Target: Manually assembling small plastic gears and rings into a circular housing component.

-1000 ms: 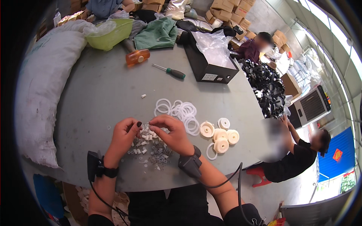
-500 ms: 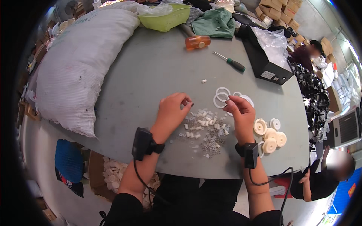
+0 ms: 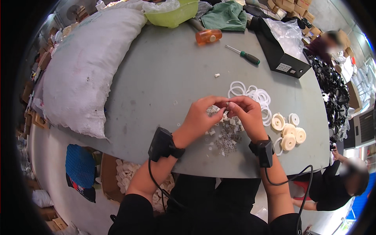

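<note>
Over a heap of small white and clear plastic parts, my left hand and my right hand meet at the fingertips. Both are closed in a pinch, and whatever sits between the fingers is too small and hidden to name. Thin white rings lie just beyond my right hand. To its right are several cream plastic wheels and a white disc. A lone white plug-like piece rests farther back on the grey table.
A bulging white sack covers the table's left side. At the back are a green basin, an orange-headed mallet, a screwdriver, green cloth and a black box. Two people are at the right.
My hands have come together, the left moving right and the right moving slightly left to meet over the small parts. The whole view has shifted a little.
</note>
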A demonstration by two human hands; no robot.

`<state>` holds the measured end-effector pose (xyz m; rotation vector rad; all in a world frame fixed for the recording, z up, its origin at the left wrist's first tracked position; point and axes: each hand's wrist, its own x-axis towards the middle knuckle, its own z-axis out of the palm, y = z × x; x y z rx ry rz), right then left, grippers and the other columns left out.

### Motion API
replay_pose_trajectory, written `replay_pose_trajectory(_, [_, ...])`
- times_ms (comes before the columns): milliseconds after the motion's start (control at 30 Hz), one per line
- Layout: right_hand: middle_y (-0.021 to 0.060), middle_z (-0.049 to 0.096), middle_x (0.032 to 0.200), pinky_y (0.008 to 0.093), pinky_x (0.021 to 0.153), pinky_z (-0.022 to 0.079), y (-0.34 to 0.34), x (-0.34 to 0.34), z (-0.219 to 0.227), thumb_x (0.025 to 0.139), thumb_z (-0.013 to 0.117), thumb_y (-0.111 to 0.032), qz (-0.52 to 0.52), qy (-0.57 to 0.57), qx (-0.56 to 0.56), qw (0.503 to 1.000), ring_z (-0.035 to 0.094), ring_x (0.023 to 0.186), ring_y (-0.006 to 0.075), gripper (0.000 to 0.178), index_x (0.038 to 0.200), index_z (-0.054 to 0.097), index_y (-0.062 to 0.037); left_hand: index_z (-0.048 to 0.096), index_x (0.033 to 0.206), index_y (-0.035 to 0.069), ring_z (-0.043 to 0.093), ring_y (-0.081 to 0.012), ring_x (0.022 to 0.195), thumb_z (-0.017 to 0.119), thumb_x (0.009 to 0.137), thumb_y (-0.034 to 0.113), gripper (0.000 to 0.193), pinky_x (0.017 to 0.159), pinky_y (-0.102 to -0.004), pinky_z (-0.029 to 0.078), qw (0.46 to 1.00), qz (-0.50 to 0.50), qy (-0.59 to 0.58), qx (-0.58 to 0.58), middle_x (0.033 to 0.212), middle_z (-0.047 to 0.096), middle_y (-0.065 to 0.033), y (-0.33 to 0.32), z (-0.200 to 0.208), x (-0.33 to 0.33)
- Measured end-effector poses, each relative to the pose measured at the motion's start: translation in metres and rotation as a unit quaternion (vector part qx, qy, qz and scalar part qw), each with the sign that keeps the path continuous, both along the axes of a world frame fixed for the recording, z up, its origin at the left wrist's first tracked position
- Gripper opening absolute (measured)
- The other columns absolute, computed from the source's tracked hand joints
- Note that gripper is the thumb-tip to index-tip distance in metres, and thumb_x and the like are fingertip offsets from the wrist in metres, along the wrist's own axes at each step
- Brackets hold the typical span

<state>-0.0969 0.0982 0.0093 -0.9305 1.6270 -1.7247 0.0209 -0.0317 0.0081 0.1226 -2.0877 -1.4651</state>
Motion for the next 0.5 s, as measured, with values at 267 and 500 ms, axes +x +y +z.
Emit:
replay_pose_trajectory(267, [0.0080,0.064,0.089,0.0261,0.070,0.051,0.0014,0.0023,0.0075,0.084,0.062,-0.012,0.030,-0.065,0.004,0.997,0.061,0.077,0.0135,0.022,0.101,0.060,0.0028,0.063,0.099,0.002,0.062,-0.0163,0.081,0.061,0.077,0.002,0.022,0.075,-0.0267,0.047,1.000,0.014,0.007,0.006,0.089,0.065,-0.0083,-0.0041,-0.0006,0.0018])
replay_pose_trajectory(500, [0.0091,0.065,0.090,0.0258,0.070,0.051,0.0042,-0.0008,0.0058,0.084,0.063,-0.009,0.041,-0.068,0.003,0.997,0.062,0.077,0.0135,0.025,0.105,0.059,0.0027,0.064,0.097,0.002,0.062,-0.0161,0.080,0.065,0.076,0.003,0.021,0.073,-0.0261,0.047,1.000,0.010,0.014,-0.003,0.087,0.065,-0.0082,-0.0031,0.0029,0.0027])
